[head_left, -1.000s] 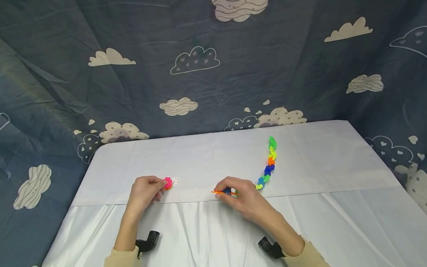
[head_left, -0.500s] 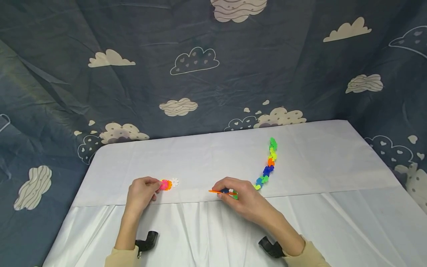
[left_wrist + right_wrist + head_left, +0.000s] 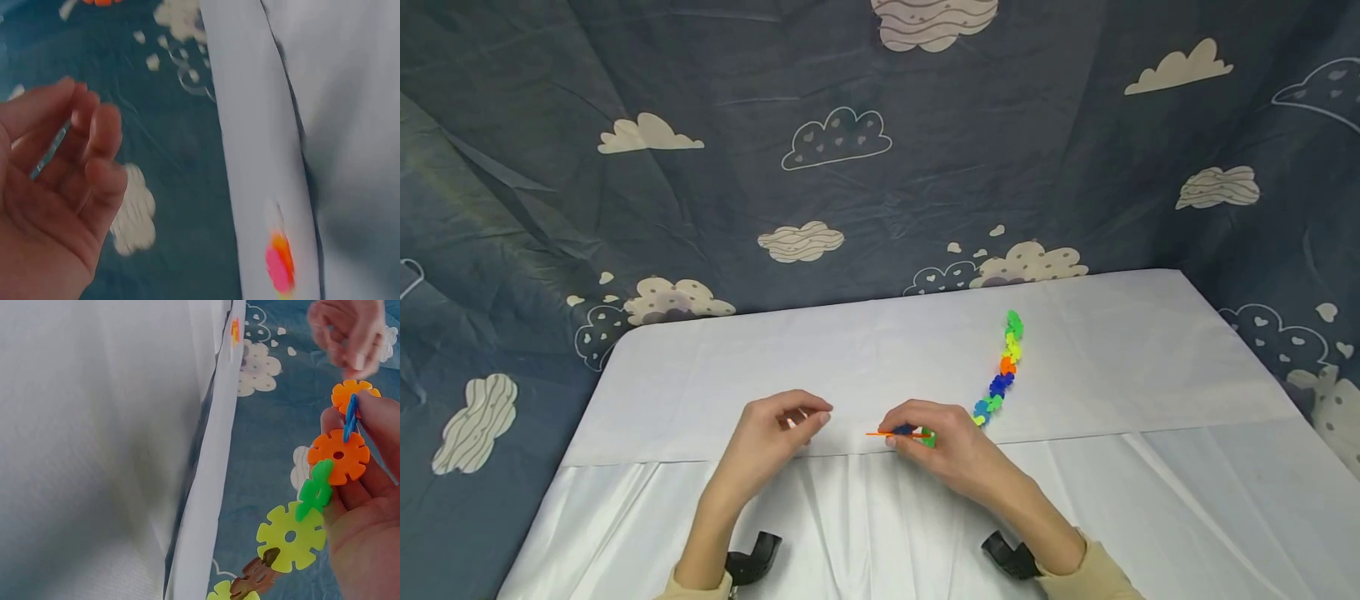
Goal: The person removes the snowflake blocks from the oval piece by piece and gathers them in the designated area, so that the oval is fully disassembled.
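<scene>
A chain of notched plastic snowflake discs (image 3: 1002, 383) in several bright colours hangs from my right hand (image 3: 958, 446). That hand pinches it near its end. In the right wrist view, an orange disc (image 3: 339, 455), a blue disc (image 3: 351, 417) seen edge-on and another orange disc (image 3: 351, 394) show at the fingers. My left hand (image 3: 775, 437) is to the left of this end and apart from it. Its fingers are bent loosely, thumb near index fingertip, and I see nothing between them. Loose pink (image 3: 276, 267) and orange discs lie on the table, hidden behind my left hand in the head view.
A white cloth covers the table (image 3: 715, 367), with its front edge fold running just below the hands. Behind stands a dark blue curtain (image 3: 1000, 150) with printed clouds. Black wrist camera mounts (image 3: 1011, 557) sit at both wrists.
My left hand has let go of the pink disc at the left and moved right, toward the chain's end. The right hand keeps its grip nearly in place.
</scene>
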A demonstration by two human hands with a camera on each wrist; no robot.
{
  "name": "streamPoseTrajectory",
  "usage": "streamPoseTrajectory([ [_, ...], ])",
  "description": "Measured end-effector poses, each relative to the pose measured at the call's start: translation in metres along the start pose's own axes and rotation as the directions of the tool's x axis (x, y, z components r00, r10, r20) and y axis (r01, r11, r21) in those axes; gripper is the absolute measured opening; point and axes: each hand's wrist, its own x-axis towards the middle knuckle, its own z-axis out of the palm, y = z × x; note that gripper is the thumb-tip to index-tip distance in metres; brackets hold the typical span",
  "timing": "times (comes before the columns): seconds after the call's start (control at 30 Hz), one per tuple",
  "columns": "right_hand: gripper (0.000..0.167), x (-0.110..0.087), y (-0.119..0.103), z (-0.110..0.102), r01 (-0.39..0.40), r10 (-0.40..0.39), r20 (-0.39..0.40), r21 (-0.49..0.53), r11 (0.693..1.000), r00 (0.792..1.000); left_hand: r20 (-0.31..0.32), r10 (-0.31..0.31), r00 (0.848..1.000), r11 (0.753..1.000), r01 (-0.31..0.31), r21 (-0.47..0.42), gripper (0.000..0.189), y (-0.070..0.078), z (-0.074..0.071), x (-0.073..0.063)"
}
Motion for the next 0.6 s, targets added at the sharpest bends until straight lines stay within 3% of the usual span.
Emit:
streamPoseTrajectory([
  [0.13,0.021,0.000,-0.002,0.000,-0.036,0.036,0.001,-0.022,0.999,0.999,0.109,0.139,0.984,0.990,-0.141,0.015,0.016,0.011,0.016,-0.001],
  [0.23,0.022,0.000,-0.004,0.000,-0.047,0.048,0.008,-0.025,0.999,0.999,0.146,0.217,0.965,0.975,-0.220,0.008,0.020,0.012,0.027,-0.002],
  [0.4,0.025,0.001,-0.006,0.000,-0.052,0.052,0.013,-0.023,0.998,0.999,0.122,0.293,0.948,0.954,-0.299,0.032,0.022,0.013,0.038,-0.002],
  [0.6,0.025,0.001,-0.007,0.001,-0.044,0.044,0.015,-0.011,0.999,0.999,0.068,0.356,0.932,0.929,-0.361,0.079,0.019,0.015,0.042,-0.002],
])
